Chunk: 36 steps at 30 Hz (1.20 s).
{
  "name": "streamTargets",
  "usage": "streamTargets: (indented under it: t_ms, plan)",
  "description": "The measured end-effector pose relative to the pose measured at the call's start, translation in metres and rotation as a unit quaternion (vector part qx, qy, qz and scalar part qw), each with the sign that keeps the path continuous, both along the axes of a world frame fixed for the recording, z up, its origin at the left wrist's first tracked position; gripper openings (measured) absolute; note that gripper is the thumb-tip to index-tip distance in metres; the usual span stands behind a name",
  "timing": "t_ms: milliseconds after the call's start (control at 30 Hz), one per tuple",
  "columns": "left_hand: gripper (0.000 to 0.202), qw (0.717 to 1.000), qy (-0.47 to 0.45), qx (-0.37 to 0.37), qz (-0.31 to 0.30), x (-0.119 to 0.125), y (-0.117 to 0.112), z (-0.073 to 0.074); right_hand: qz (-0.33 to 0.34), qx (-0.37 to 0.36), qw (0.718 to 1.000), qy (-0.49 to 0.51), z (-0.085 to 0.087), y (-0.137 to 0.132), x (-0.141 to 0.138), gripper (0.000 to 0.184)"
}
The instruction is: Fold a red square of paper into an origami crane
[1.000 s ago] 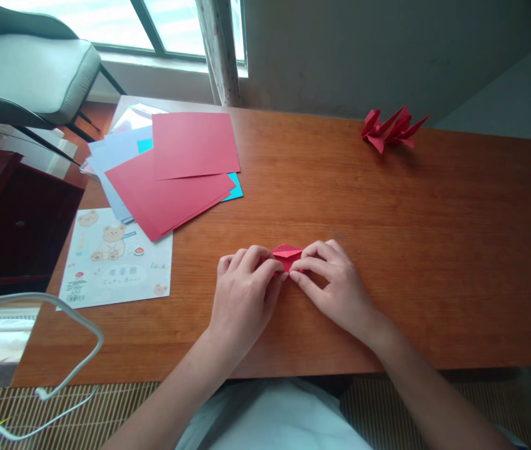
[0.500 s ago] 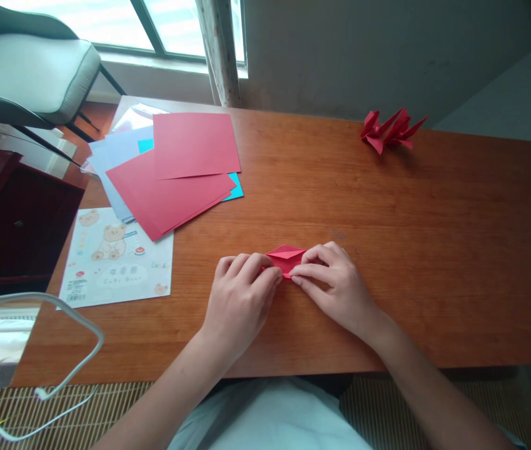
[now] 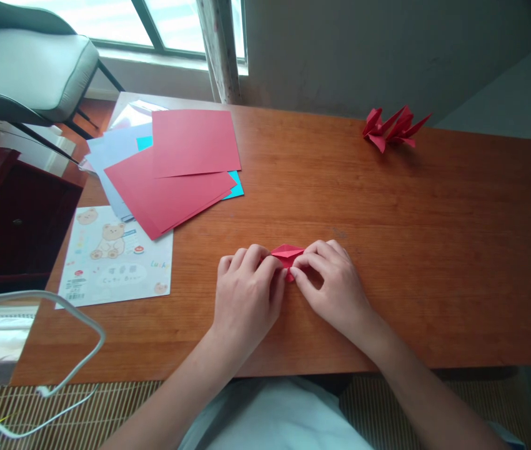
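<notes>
Hands are pinching a small folded red paper (image 3: 287, 255) on the table (image 3: 387, 250): left hand (image 3: 247, 297) and right hand (image 3: 333, 287) are closing fingertips on it, near the front edge.

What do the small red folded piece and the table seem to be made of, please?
The red piece looks like thin matte paper: sharp creases, flat layers. The table looks like wood or wood veneer, smooth and faintly glossy: streaky reddish-brown grain, soft glare.
</notes>
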<state>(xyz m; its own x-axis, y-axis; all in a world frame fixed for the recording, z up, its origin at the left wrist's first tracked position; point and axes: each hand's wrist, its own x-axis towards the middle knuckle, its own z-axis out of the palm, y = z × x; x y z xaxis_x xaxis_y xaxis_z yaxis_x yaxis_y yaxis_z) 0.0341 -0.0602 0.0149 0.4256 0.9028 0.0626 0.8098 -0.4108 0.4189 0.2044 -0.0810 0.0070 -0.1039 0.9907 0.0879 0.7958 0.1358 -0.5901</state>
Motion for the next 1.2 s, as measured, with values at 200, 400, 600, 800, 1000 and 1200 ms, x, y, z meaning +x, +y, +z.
streamTargets:
  t_ms: [200,400,600,800,1000,1200]
  plan:
    - [0.017,1.0,0.004,0.011,0.006,0.0005,-0.0005,-0.0007,-0.008,0.016,1.0,0.007,-0.0025,-0.0009,-0.0003,0.011]
    - [0.017,1.0,0.012,0.025,0.007,0.0014,-0.0002,-0.0021,-0.011,0.018,1.0,-0.011,-0.003,-0.0012,-0.002,0.011]
    - [0.017,0.999,0.015,0.035,0.007,0.0018,0.0001,-0.0033,-0.012,0.018,1.0,-0.01,-0.0033,-0.0016,-0.0026,0.011]
    - [0.015,0.999,0.024,0.04,0.004,0.0019,0.0003,-0.0043,-0.015,0.017,1.0,-0.011,-0.0026,0.0001,-0.0035,0.011]
    - [0.014,0.999,0.026,0.047,0.002,0.0023,0.0006,-0.0046,-0.019,0.011,1.0,-0.012,-0.003,-0.0009,-0.0037,0.01]
    - [0.014,0.998,0.04,0.041,-0.005,0.0028,0.0007,-0.0037,-0.015,0.008,1.0,-0.012,-0.0027,-0.0007,-0.003,0.009]
